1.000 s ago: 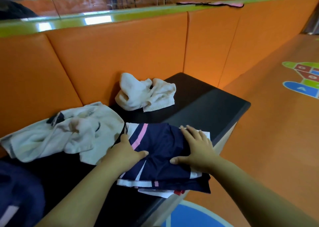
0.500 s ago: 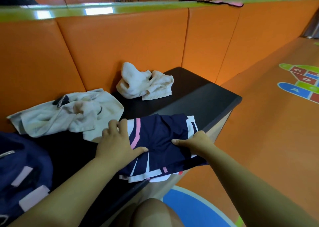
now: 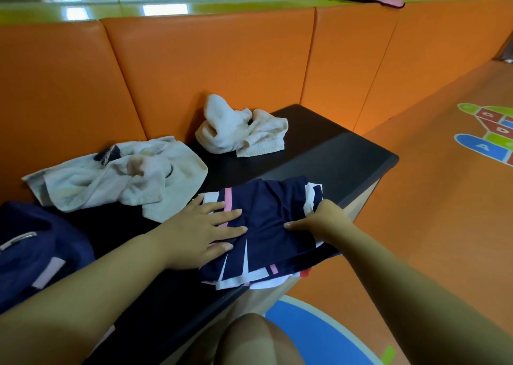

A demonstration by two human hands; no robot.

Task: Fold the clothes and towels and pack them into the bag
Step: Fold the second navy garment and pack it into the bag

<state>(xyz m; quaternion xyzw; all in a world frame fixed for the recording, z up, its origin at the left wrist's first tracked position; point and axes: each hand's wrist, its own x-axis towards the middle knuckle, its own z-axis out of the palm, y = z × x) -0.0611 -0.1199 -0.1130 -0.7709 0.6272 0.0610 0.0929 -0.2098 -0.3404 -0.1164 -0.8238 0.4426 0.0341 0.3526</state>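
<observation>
A folded navy garment (image 3: 270, 220) with white and pink stripes lies at the front edge of the black bench (image 3: 347, 156). My left hand (image 3: 200, 231) presses flat on its left part, fingers straight and spread. My right hand (image 3: 322, 220) grips the garment's right edge, thumb on top and fingers curled under the cloth. A crumpled white towel (image 3: 116, 175) lies to the left behind the garment. A second bunched white towel (image 3: 244, 131) sits farther back by the orange padding. The dark blue bag (image 3: 36, 248) is at the left edge.
Orange padded wall panels (image 3: 211, 67) rise right behind the bench. Orange floor with painted shapes (image 3: 488, 134) spreads to the right, a blue circle (image 3: 311, 328) lies below the bench edge. My knee (image 3: 255, 339) shows at the bottom.
My left hand has spread flat onto the garment. My right hand has moved to the garment's right edge and curled round it. The view has tilted down, showing more of the bag.
</observation>
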